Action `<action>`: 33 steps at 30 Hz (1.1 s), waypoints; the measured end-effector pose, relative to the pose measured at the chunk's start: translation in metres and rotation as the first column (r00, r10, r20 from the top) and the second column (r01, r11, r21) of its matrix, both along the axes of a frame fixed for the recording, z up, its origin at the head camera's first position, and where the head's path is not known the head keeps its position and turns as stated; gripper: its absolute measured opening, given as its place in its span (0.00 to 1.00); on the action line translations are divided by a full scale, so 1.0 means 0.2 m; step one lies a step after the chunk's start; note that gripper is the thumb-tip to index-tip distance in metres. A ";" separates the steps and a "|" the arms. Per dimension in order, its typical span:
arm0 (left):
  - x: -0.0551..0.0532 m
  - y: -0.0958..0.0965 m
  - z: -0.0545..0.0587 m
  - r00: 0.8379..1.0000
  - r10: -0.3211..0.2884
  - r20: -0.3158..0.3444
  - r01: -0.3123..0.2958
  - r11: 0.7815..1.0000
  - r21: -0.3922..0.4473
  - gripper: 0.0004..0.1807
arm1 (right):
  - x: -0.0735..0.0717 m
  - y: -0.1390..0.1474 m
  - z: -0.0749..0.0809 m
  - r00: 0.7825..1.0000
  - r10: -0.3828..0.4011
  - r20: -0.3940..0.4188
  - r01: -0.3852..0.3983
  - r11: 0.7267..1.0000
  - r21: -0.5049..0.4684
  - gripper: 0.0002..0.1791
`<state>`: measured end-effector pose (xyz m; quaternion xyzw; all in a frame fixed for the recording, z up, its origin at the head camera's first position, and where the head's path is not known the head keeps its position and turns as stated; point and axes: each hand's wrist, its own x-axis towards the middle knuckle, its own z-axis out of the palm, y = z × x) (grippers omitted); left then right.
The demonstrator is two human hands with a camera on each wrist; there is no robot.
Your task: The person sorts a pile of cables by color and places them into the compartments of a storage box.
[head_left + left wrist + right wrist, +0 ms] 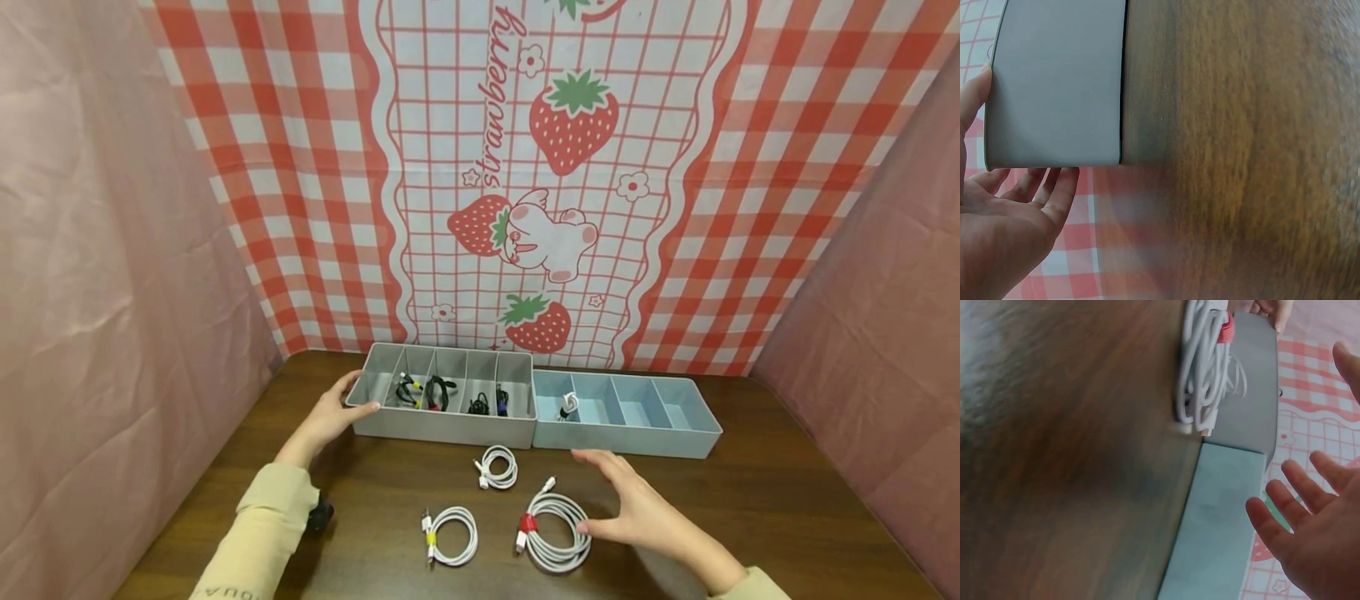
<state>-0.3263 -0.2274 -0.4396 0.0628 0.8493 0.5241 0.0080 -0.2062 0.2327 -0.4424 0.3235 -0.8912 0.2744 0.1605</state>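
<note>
My left hand (330, 419) touches the left end of a grey divided box (450, 428); in the left wrist view the fingers lie against its end wall and the thumb at its rim. My right hand (637, 508), fingers apart and holding nothing, hovers at the right of a large white cable coil (558, 533) tied with a red strap. Left of that lies a white cable (467, 533) with a yellow strap. A smaller white cable coil (501, 468) lies in front of the boxes. The right wrist view shows the spread right hand (1319, 531) too.
A light blue divided box (622, 437) adjoins the grey one on the right; a white cable (568, 404) sits in its leftmost compartment. Several black cables (441, 393) lie in the grey box's compartments. A strawberry-print cloth (540, 208) hangs behind the wooden table (780, 492).
</note>
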 end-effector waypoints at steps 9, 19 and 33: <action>0.10 0.04 0.12 1.000 -0.008 0.014 0.008 1.000 0.005 0.41 | -0.02 0.02 -0.09 0.998 0.008 0.054 -0.011 0.998 0.066 0.47; 0.11 0.05 0.13 1.000 -0.011 0.009 0.011 1.000 0.006 0.42 | -0.05 0.03 -0.15 0.997 0.043 0.062 -0.049 0.993 0.103 0.49; -0.03 -0.02 -0.04 1.000 0.005 -0.010 -0.005 1.000 -0.007 0.42 | -0.07 0.03 -0.17 0.989 0.127 0.081 -0.142 0.964 0.223 0.50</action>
